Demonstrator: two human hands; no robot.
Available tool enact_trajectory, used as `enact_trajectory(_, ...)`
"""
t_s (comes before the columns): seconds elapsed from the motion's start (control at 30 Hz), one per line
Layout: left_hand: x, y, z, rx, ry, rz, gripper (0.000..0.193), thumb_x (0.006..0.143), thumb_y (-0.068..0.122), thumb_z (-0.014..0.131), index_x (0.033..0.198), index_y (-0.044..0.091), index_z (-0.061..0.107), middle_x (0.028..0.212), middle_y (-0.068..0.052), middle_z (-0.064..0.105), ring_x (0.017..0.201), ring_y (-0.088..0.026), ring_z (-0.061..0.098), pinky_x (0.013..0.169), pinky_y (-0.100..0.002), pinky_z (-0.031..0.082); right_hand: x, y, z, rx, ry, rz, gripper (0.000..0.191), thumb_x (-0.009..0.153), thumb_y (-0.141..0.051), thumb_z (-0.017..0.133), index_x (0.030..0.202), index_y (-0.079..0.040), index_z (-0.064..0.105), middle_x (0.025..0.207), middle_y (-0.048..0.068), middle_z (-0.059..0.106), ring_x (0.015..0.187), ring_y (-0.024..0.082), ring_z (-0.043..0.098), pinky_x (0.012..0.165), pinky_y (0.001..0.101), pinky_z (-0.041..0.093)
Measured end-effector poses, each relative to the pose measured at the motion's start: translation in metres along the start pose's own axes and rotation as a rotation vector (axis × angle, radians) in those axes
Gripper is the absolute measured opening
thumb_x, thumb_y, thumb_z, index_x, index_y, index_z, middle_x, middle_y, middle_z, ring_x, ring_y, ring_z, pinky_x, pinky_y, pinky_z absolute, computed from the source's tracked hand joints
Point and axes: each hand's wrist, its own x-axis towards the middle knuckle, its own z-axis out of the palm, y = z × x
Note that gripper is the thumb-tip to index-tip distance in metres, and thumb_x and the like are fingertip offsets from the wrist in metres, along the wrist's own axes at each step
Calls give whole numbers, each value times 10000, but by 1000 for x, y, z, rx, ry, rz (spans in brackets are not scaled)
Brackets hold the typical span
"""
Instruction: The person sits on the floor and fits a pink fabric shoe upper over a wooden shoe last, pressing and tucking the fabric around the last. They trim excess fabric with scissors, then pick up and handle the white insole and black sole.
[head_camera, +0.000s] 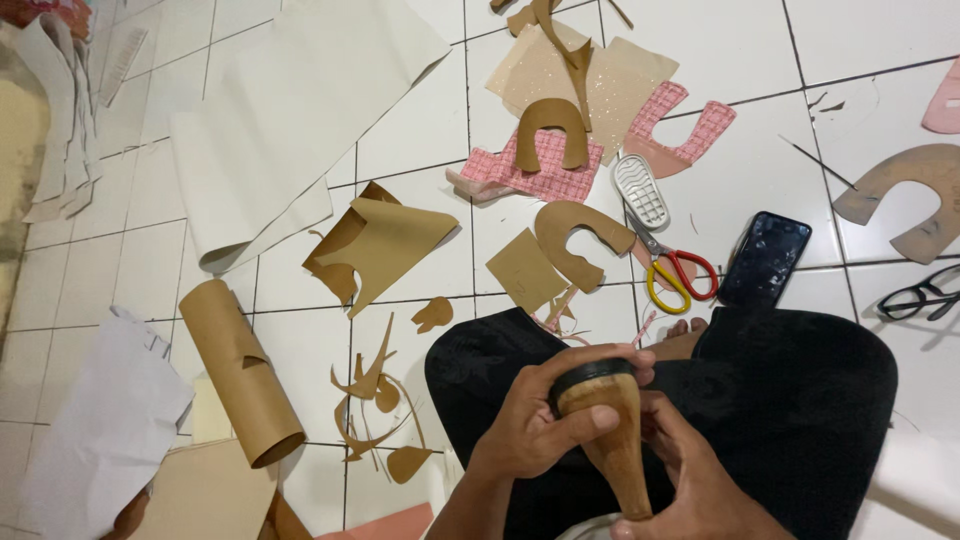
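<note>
A brown wooden shoe heel (613, 432) with a black cap on its wide end stands upright over my lap. My left hand (535, 425) wraps around its upper part, thumb across the wood just under the black cap. My right hand (700, 480) grips the narrow lower end, fingers curled behind it. I sit cross-legged in black trousers (800, 400) on a white tiled floor (420, 130).
Scissors with red and yellow handles (672, 268), a black phone (765, 258), black glasses (920, 296), a white shoe sole (641, 191), pink woven pieces (520, 175), tan U-shaped cutouts (573, 232), a tan roll (240, 370), white sheets (290, 110) and scraps lie on the floor.
</note>
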Motion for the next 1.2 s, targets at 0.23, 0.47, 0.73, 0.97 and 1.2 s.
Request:
enact_trajectory(0.23, -1, -2, 10, 76, 32, 61, 479, 1021, 149, 685, 1450, -31, 568, 1363, -208, 687, 1304, -248, 664, 1171, -398, 522, 0, 10, -8, -98, 10, -9, 1165, 467, -347, 1016, 1441, -67, 442, 1332, 163, 496, 1335, 303, 503, 1173, 498, 374)
enact_trajectory(0.47, -4, -3, 11, 118, 92, 91, 484, 1024, 168, 673, 1447, -38, 561, 1300, -203, 707, 1238, -229, 683, 1126, -383, 535, 3, 43, -24, -60, -30, -48, 1089, 491, -281, 1021, 1384, -56, 441, 1291, 164, 547, 1285, 291, 578, 1127, 474, 427)
enact_trajectory(0.73, 11, -14, -9, -283, -17, 60, 698, 1033, 507, 618, 1457, -25, 462, 1454, -217, 578, 1328, -268, 610, 1155, -392, 491, 69, 66, -35, 613, 62, -95, 859, 729, -356, 790, 1424, -14, 421, 1311, 195, 575, 1225, 293, 625, 1039, 436, 472)
enact_trajectory(0.97, 10, -42, -10, -578, -31, 140, 450, 1082, 344, 685, 1278, -50, 588, 1212, -258, 687, 1051, -258, 704, 889, -345, 575, 54, 5, -3, 1193, -500, -111, 835, 872, -517, 591, 1511, -36, 351, 1393, 201, 560, 1230, 289, 613, 1030, 437, 471)
enact_trajectory(1.2, 18, -44, -31, -422, 481, 196, 279, 1022, 197, 667, 1140, -56, 671, 994, -141, 750, 874, -182, 724, 818, -317, 597, 31, -6, -8, 653, 93, 75, 995, 857, -700, 509, 1556, -15, 332, 1444, 166, 576, 1247, 241, 601, 1020, 405, 477)
